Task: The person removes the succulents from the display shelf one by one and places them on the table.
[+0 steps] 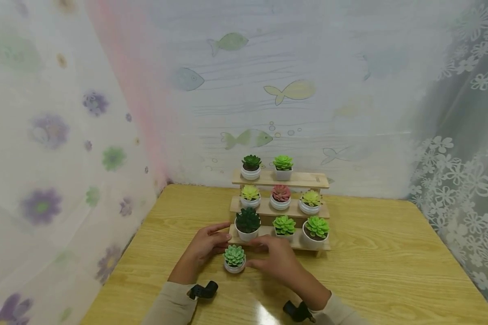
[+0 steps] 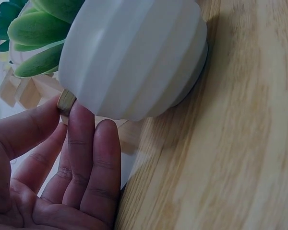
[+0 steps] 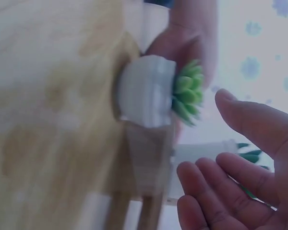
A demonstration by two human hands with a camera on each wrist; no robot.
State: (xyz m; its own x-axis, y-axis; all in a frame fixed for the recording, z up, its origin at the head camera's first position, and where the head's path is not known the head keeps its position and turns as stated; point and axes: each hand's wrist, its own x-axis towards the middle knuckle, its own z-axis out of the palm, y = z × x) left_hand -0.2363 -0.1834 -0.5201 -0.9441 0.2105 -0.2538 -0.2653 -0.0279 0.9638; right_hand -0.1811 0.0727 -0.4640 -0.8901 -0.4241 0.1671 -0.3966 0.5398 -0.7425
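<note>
A small pale-green succulent in a ribbed white pot (image 1: 234, 258) stands on the table in front of a three-tier wooden plant stand (image 1: 309, 179). At the left end of the lowest board, my left hand (image 1: 205, 243) pinches the board's edge (image 2: 66, 101) between thumb and fingers. The ribbed pot (image 2: 134, 57) fills the top of the left wrist view, close beside those fingertips. My right hand (image 1: 278, 259) is just right of the small succulent, thumb and fingers spread apart and holding nothing. In the right wrist view, its fingers (image 3: 197, 184) face the pot (image 3: 146, 91) across a gap.
Several potted succulents fill the tiers, including a dark-green one (image 1: 248, 221) at bottom left, a red one (image 1: 281, 194) mid-tier and a bright-green one (image 1: 317, 228) at bottom right. The wood-grain table (image 1: 390, 253) meets a printed fish curtain (image 1: 244, 90) behind the stand.
</note>
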